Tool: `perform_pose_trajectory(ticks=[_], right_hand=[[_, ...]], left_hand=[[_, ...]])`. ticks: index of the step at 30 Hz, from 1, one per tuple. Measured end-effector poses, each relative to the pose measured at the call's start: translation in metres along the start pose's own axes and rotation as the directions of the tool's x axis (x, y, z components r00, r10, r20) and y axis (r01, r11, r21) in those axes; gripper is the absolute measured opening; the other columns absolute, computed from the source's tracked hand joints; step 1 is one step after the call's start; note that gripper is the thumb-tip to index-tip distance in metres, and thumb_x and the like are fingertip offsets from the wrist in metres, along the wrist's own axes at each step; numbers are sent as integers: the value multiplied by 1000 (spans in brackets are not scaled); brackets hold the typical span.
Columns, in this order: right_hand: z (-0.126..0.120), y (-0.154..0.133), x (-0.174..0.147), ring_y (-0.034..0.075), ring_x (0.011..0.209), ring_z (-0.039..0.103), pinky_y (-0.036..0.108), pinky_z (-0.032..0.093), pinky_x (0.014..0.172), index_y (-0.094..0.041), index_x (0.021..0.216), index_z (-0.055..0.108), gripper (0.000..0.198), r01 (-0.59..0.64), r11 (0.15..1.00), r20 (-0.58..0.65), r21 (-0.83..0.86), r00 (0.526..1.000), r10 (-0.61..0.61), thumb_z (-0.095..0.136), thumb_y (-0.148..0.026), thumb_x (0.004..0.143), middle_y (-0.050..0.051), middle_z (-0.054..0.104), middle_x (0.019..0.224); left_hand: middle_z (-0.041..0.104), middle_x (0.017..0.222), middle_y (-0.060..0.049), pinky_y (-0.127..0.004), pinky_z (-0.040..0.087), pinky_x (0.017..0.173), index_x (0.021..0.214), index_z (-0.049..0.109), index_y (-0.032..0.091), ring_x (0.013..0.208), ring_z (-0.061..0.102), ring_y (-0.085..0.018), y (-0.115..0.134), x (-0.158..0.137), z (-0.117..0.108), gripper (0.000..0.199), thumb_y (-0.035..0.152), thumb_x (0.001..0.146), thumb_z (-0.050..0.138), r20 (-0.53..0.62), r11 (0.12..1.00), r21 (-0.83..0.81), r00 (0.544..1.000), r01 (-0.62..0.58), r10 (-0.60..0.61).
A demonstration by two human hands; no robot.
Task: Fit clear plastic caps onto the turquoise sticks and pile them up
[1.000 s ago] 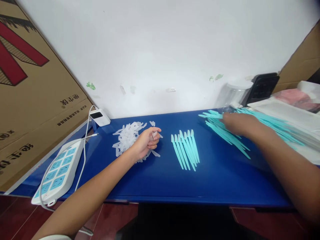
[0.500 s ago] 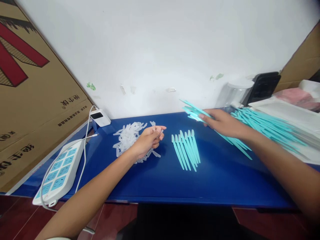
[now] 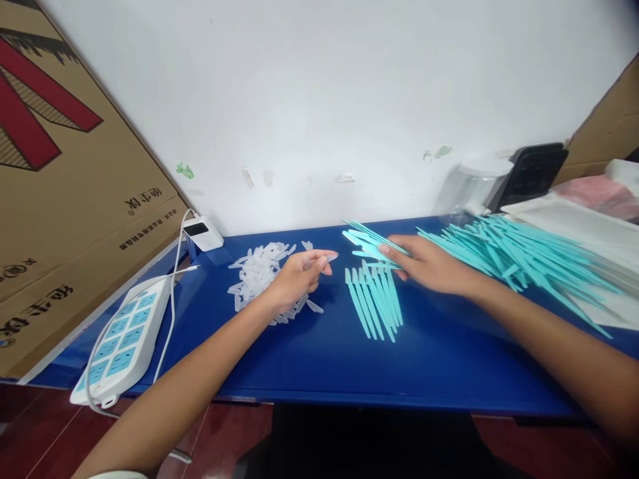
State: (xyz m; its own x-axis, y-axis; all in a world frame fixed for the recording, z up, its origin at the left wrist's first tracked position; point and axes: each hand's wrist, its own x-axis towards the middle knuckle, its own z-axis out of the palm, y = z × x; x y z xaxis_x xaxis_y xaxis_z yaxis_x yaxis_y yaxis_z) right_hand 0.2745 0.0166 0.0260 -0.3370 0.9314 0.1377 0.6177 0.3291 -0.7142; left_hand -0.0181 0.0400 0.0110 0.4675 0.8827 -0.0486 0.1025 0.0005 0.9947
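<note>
My left hand is closed, pinching a small translucent cap between thumb and forefinger. Beneath and behind it lies a heap of similar caps. A bunch of turquoise eyebrow razors is gripped in my right hand, fanned out to the left over the blue table. Just below that bunch, several razors with pale tips lie side by side in a row. Their upper ends are partly covered by the held bunch.
A large pile of loose turquoise razors spreads at the right, partly on a white tray. Behind stand a clear jar and a black stand. Left are a power strip, a white device with cables, and a cardboard box.
My right hand has moved left and slightly down with the bunch, nearer the row. My left hand stays nearly in place, its cap now showing more clearly.
</note>
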Motion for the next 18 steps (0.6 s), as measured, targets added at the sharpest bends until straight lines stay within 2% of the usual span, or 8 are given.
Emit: perform_pose_trajectory(ticks=[3, 6, 9, 13, 15, 18], right_hand=[[0, 1, 0, 17, 55, 56, 32, 41, 60, -24, 83, 52, 49, -2, 1000, -12, -18, 1000, 2, 41, -65, 106, -3, 61, 61], [2, 2, -1, 17, 56, 59, 32, 41, 60, -25, 84, 49, 46, -1, 999, -23, -36, 1000, 0, 41, -64, 107, -3, 60, 60], [6, 1, -2, 18, 56, 62, 32, 40, 60, -25, 82, 44, 45, 12, 999, -46, -43, 999, -14, 43, -63, 107, -5, 55, 59], [9, 0, -3, 19, 59, 68, 31, 40, 59, -25, 81, 40, 45, 28, 999, -52, -36, 998, -30, 46, -62, 106, -6, 48, 63], [9, 0, -3, 20, 60, 70, 31, 40, 59, -25, 81, 39, 45, 30, 999, -41, -41, 999, -32, 46, -62, 106, -6, 47, 63], [9, -1, -3, 20, 61, 71, 32, 40, 60, -25, 81, 39, 45, 29, 998, -28, -51, 999, -30, 45, -61, 107, -6, 49, 63]], left_hand=[[71, 98, -7, -27, 21, 48, 127, 70, 21, 51, 29, -5, -1, 1, 1, 46, 53, 94, 72, 7, 999, 47, 1000, -13, 13], [77, 97, -9, -27, 22, 48, 109, 72, 18, 50, 31, -6, 0, 0, 4, 39, 54, 95, 71, -29, 991, 129, 999, -24, 28], [80, 94, -9, -27, 33, 53, 95, 71, 17, 53, 46, -9, 2, -1, 6, 36, 53, 95, 71, -71, 975, 216, 996, -46, 63], [81, 91, -9, -31, 49, 73, 97, 72, 17, 80, 70, -19, 2, -1, 8, 33, 50, 92, 76, -74, 971, 219, 990, -99, 118], [81, 91, -10, -33, 52, 79, 99, 74, 17, 88, 74, -22, 1, 0, 9, 33, 48, 90, 78, -77, 974, 192, 988, -119, 136], [82, 98, -12, -34, 54, 80, 102, 76, 17, 94, 75, -23, 1, -1, 9, 33, 46, 88, 81, -87, 982, 153, 988, -114, 128]])
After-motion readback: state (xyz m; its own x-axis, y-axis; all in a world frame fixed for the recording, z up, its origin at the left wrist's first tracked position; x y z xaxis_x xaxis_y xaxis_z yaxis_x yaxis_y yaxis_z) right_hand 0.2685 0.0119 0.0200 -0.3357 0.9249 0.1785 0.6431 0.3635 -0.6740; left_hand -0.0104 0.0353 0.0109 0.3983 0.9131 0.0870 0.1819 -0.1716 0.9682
